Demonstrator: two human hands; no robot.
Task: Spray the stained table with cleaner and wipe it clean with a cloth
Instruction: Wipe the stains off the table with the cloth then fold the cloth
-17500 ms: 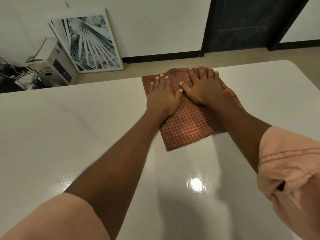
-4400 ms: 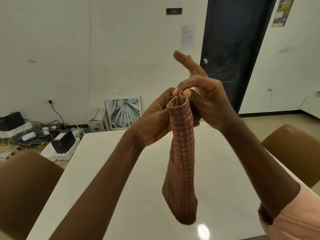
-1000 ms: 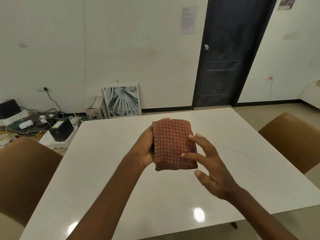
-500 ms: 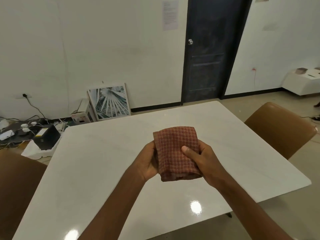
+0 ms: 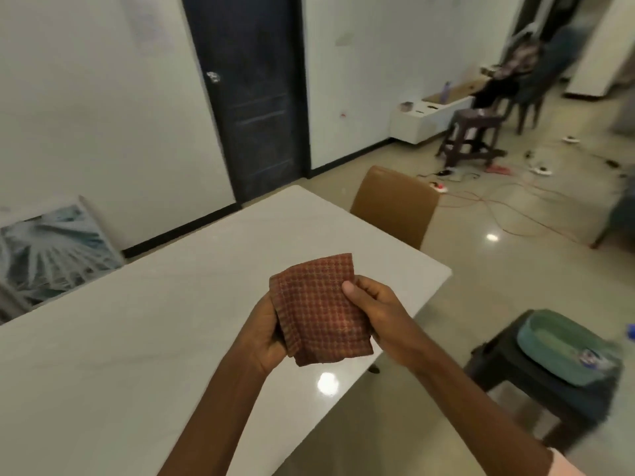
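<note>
A folded red-brown checked cloth is held in the air above the white table, near its right edge. My left hand grips the cloth's left side from below. My right hand pinches its right side, thumb on top. The table's glossy top shows only a lamp reflection; I see no stain on it. No spray bottle is in view.
A brown chair stands at the table's far right side. A dark stool carrying a green basin is to the right. A framed palm picture leans on the wall. Cables lie on the floor; a dark door is behind.
My view has swung to the right, bringing the stool with the basin and the room beyond into sight. Both hands keep hold of the folded cloth, now tilted slightly.
</note>
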